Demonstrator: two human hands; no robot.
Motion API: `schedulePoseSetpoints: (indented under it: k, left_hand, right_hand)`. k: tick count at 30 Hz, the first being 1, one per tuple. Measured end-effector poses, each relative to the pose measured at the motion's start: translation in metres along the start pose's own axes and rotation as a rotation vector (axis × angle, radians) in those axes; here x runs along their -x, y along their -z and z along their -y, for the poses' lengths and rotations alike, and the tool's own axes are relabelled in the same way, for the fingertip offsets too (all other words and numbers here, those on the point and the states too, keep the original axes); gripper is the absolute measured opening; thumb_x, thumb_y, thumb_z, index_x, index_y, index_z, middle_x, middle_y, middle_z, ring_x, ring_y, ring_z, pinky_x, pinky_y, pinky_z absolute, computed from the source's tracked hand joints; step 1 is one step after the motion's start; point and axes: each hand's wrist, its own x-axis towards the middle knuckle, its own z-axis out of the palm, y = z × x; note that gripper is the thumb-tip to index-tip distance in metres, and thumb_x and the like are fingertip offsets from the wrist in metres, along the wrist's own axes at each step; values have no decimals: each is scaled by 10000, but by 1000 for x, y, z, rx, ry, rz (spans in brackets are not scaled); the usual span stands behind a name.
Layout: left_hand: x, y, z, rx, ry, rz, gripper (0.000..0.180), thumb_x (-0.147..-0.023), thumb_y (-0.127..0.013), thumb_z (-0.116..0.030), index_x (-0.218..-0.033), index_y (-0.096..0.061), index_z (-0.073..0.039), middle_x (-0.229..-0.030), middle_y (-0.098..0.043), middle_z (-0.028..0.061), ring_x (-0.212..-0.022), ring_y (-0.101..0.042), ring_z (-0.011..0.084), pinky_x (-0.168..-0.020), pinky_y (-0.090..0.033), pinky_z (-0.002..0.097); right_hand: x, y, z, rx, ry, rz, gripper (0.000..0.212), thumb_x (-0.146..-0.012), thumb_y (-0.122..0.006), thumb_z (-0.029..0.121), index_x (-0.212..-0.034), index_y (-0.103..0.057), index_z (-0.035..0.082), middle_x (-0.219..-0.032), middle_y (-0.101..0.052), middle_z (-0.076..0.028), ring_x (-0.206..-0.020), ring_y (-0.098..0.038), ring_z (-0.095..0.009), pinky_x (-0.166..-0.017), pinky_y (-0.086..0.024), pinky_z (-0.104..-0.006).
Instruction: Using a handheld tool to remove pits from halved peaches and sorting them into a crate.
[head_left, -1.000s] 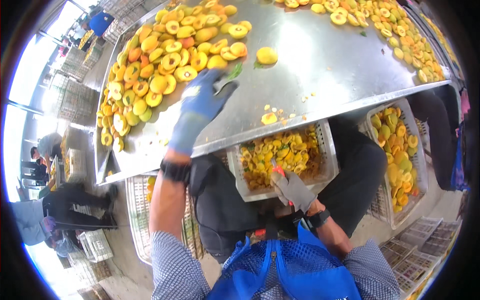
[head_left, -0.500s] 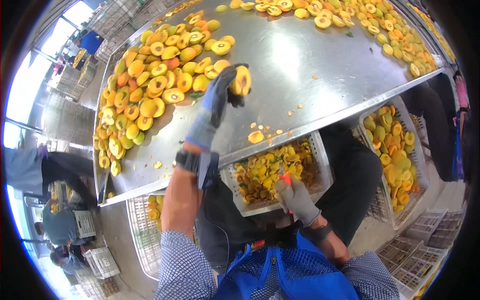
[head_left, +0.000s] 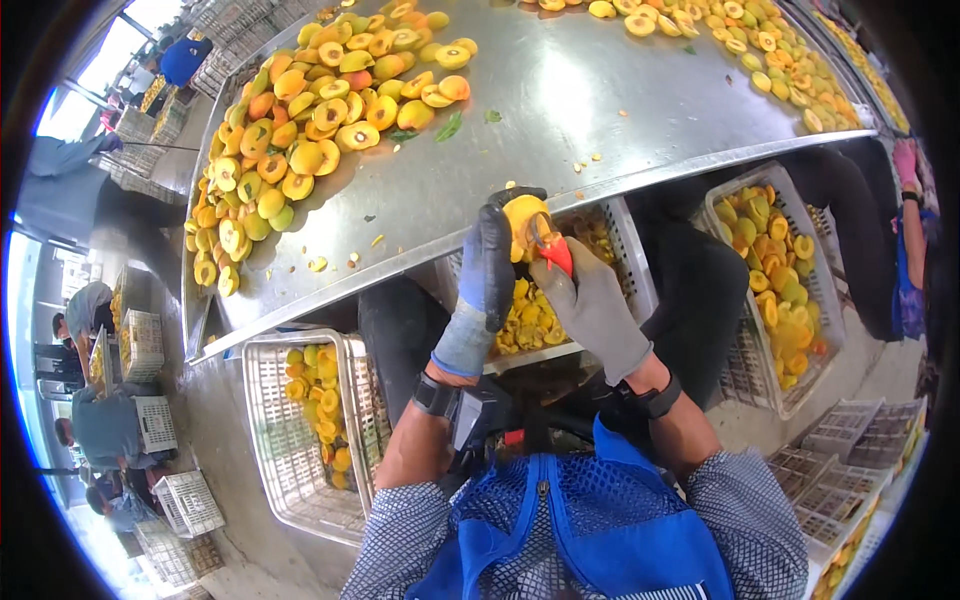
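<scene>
My left hand (head_left: 484,262), in a dark-coated glove, is closed around a yellow peach half (head_left: 522,222) just off the table's near edge. In my right hand (head_left: 592,312), gloved in grey, is a red-handled pitting tool (head_left: 557,257). Its curved metal end meets the cut side of the peach half, and how deep it sits is hidden. Both hands are close together above a white crate (head_left: 632,262) of peach scraps between my legs. A heap of peach halves (head_left: 310,130) lies at the left of the metal table (head_left: 500,130).
More peach halves (head_left: 745,50) cover the table's far right. Crates holding peach halves stand on the floor, one at the left (head_left: 300,440) and one at the right (head_left: 730,350). Stacked crates (head_left: 850,470) are at the lower right. Other people (head_left: 105,430) work at the left.
My left hand has come back from the heap with the peach half to the table's near edge. My right hand has risen with the pitting tool to meet it. The view has shifted.
</scene>
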Motion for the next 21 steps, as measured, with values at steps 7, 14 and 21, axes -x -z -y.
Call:
schedulePoseSetpoints:
  k: [7, 14, 21]
  left_hand:
    - [7, -8, -4, -290, -111, 4, 449, -1014, -404, -385, -1075, -608, 10, -962, -647, 89, -899, -587, 154, -832, -455, 286]
    - [-9, 13, -2, -468, 26, 180, 341, -959, -528, -242, -1060, -628, 68, -934, -669, 102, -851, -593, 141, -779, -472, 273]
    - [-13, 6, -16, -239, 97, 440, 414, -939, -535, -332, -924, -644, 67, -828, -661, 120, -780, -626, 192, -747, -495, 309]
  right_hand:
    - [5, 1, -12, 2, 30, 15, 234, -913, -579, 225, -947, -552, -6, -785, -604, -232, -788, -609, -414, -641, -460, -417]
    - [13, 7, -20, -45, -77, 213, 332, -930, -559, 307, -931, -571, -25, -698, -607, -160, -670, -614, -300, -607, -451, -389]
    - [16, 12, -13, -609, -524, 466, 395, -967, -488, 431, -888, -556, 50, -573, -445, 32, -450, -401, -63, -409, -334, -270]
